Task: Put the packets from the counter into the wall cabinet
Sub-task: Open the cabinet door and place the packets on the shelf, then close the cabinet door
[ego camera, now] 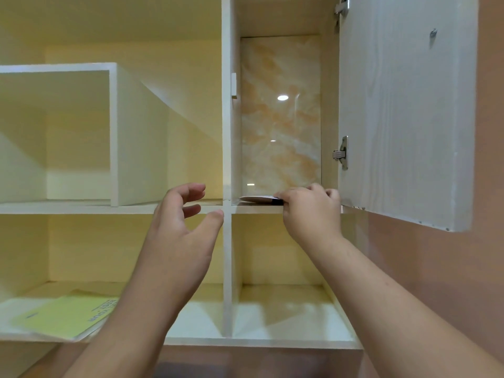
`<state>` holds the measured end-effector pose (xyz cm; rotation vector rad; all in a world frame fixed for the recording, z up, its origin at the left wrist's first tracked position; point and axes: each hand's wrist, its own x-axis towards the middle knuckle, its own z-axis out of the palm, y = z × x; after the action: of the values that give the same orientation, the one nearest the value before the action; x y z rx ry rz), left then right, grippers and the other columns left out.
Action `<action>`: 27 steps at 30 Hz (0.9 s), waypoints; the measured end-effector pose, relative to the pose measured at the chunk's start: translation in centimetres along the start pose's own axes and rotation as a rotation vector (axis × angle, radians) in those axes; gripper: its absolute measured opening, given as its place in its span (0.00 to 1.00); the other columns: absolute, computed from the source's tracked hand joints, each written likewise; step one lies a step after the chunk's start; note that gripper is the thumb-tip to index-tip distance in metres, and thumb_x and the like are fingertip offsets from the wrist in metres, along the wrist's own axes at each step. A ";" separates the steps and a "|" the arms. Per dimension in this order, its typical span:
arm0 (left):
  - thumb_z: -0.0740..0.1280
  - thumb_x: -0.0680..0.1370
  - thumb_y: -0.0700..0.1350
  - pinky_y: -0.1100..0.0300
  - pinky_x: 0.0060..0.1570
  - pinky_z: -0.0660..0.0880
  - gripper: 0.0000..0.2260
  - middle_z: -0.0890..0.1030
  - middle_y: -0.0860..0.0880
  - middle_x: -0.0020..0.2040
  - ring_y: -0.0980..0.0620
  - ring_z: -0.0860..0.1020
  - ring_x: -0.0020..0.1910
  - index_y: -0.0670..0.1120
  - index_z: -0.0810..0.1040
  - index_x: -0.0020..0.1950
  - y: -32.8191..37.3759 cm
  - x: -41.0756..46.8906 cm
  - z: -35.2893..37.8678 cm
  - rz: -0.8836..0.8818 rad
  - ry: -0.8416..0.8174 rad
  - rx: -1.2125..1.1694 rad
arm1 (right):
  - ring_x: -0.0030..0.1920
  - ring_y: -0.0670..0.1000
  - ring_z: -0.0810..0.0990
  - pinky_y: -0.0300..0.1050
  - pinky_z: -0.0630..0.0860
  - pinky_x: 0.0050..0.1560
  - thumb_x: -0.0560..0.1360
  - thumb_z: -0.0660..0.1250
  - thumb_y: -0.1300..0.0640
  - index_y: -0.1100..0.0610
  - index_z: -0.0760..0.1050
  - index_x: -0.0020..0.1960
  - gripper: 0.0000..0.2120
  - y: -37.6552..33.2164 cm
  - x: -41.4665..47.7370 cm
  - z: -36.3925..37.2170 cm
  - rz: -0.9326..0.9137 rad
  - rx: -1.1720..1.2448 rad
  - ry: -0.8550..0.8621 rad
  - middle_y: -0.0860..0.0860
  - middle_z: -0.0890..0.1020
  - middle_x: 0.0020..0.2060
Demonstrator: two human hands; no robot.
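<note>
Fingers (293,194) of the right hand (311,211) pinch the near edge of a flat white packet (256,198), which lies on the upper shelf (256,208) of the right-hand compartment of the wall cabinet (227,132), just inside its open door (409,105). Left hand (180,227) hovers in front of the centre divider, its fingers spread and loosely curled, holding nothing. One yellow-green packet (65,317) rests on the lower left shelf. Judged from this, at least two packets are stowed or nearly so. The worktop is out of view, so what is left cannot be told.
</note>
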<state>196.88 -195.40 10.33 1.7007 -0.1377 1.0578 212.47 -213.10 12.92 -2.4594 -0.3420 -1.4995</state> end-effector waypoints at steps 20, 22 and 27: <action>0.69 0.69 0.58 0.45 0.66 0.76 0.21 0.82 0.73 0.53 0.72 0.80 0.53 0.69 0.75 0.62 2.8 -1.9 1.7 -0.050 -0.019 -0.192 | 0.59 0.33 0.76 0.41 0.73 0.59 0.81 0.62 0.47 0.42 0.72 0.74 0.21 -1.5 -3.4 -9.3 0.250 1.173 -0.263 0.36 0.78 0.62; 0.70 0.67 0.61 0.44 0.66 0.76 0.23 0.82 0.72 0.55 0.71 0.80 0.55 0.72 0.74 0.62 3.2 -2.6 1.6 -0.012 -0.019 -0.210 | 0.59 0.33 0.77 0.38 0.75 0.58 0.81 0.63 0.47 0.41 0.74 0.72 0.19 -1.7 -5.5 -11.7 0.142 1.180 -0.191 0.35 0.79 0.62; 0.70 0.69 0.58 0.41 0.67 0.76 0.22 0.82 0.72 0.56 0.70 0.81 0.56 0.76 0.72 0.60 4.1 -3.7 1.7 0.025 -0.005 -0.241 | 0.61 0.44 0.80 0.42 0.75 0.58 0.79 0.64 0.54 0.49 0.82 0.63 0.14 -1.0 -8.6 -17.2 -0.155 0.852 0.350 0.42 0.84 0.56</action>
<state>193.32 -199.94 10.64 1.4879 -0.2794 1.0125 193.91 -218.37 12.98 -1.5112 -0.8918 -1.3967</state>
